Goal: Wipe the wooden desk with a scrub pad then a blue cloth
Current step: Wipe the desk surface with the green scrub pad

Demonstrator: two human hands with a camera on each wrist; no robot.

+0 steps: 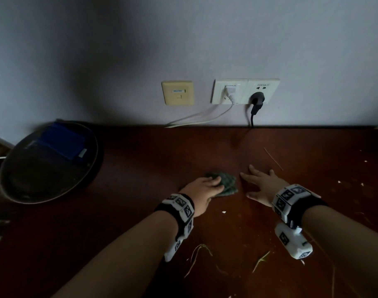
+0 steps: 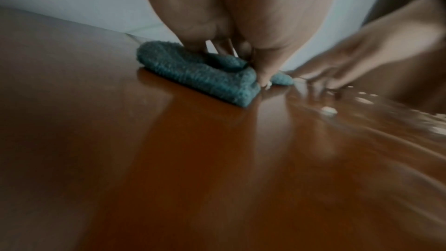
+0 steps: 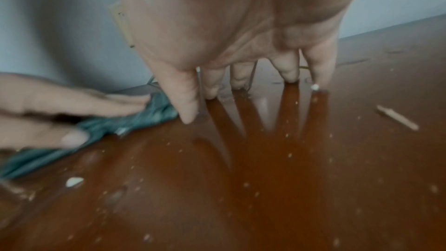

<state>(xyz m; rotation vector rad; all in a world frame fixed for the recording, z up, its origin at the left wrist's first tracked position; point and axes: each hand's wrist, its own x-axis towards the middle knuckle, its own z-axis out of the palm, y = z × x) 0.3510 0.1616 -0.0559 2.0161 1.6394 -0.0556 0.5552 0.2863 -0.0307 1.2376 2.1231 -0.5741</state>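
Observation:
A green scrub pad (image 1: pixel 227 183) lies on the dark red-brown wooden desk (image 1: pixel 162 151), near its middle. My left hand (image 1: pixel 203 187) presses down on the pad with straight fingers, the thumb at the pad's near edge (image 2: pixel 193 75). To the right of the pad my right hand (image 1: pixel 261 183) rests on the desk with fingers spread (image 3: pixel 241 45), holding nothing. A folded blue cloth (image 1: pixel 63 143) sits in a dark round basin (image 1: pixel 33 186) at the desk's left end.
White crumbs (image 1: pixel 224 212), grass stalks (image 1: pixel 197 252) and a thin stick (image 1: pixel 273 158) are scattered over the desk. Wall sockets (image 1: pixel 245 91) sit above the back edge, with a white cable (image 1: pixel 205 116) and a black cable (image 1: pixel 252 117) running down behind it.

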